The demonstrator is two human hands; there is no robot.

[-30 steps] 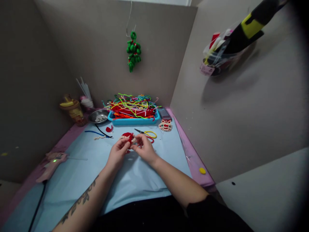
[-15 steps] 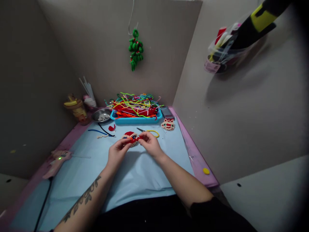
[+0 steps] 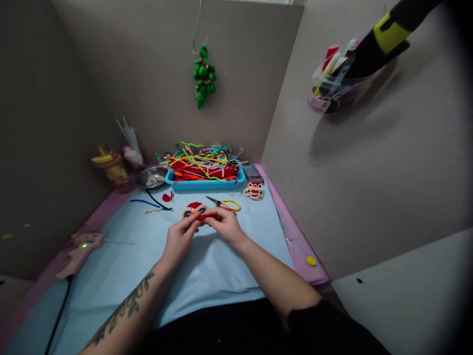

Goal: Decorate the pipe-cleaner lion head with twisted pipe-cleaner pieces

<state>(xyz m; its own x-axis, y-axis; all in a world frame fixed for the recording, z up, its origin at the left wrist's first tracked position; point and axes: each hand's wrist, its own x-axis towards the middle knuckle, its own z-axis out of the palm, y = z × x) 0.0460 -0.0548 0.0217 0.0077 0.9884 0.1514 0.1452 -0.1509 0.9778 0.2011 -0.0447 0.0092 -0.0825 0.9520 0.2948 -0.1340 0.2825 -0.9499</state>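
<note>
Red pipe-cleaner figure (image 3: 195, 211) is over the middle of the light-blue mat (image 3: 207, 268), pinched by your left hand (image 3: 180, 236) and right hand (image 3: 224, 226). Farther off is the blue tray (image 3: 203, 186) of pipe cleaners, with the yellow-handled scissors (image 3: 223, 203) nearer, just right of the figure.

Both bare forearms reach forward and converge, the left one tattooed; left hand (image 3: 180, 235) and right hand (image 3: 226, 226) meet fingertip to fingertip, fingers pinched

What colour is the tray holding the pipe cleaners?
Blue; the tray shows best in the head view.
</note>
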